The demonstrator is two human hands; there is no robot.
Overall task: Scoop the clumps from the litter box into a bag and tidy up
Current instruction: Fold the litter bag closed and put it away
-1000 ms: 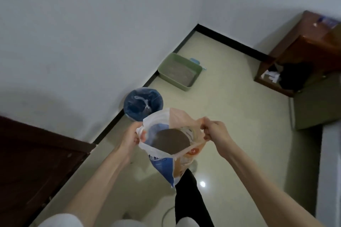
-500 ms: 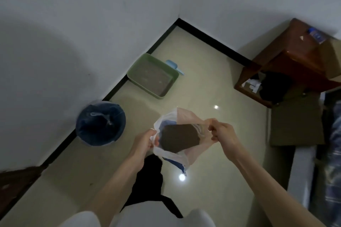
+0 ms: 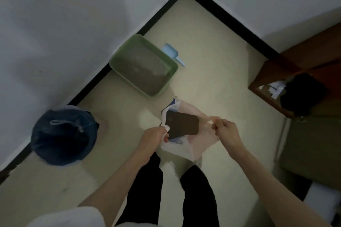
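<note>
Both hands, the left hand (image 3: 156, 134) and the right hand (image 3: 224, 131), pinch the mouth of the bag (image 3: 184, 145) between them. Ahead of that grip, bare floor (image 3: 212, 72) leads to the litter box (image 3: 127, 72) (scoop (image 3: 170, 53) just beyond it). Well left stands the lined bin (image 3: 62, 134) against the wall. Far right, the wooden cabinet (image 3: 287, 64) blocks passage. Below the grip, the person's legs (image 3: 145, 186) stand close.

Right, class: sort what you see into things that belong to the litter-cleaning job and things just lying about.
Belongs to the job:
green litter box
blue scoop
bag, pinched open by left hand and right hand
lined blue bin

Just lying about:
wooden cabinet
black item inside it
white papers
</note>
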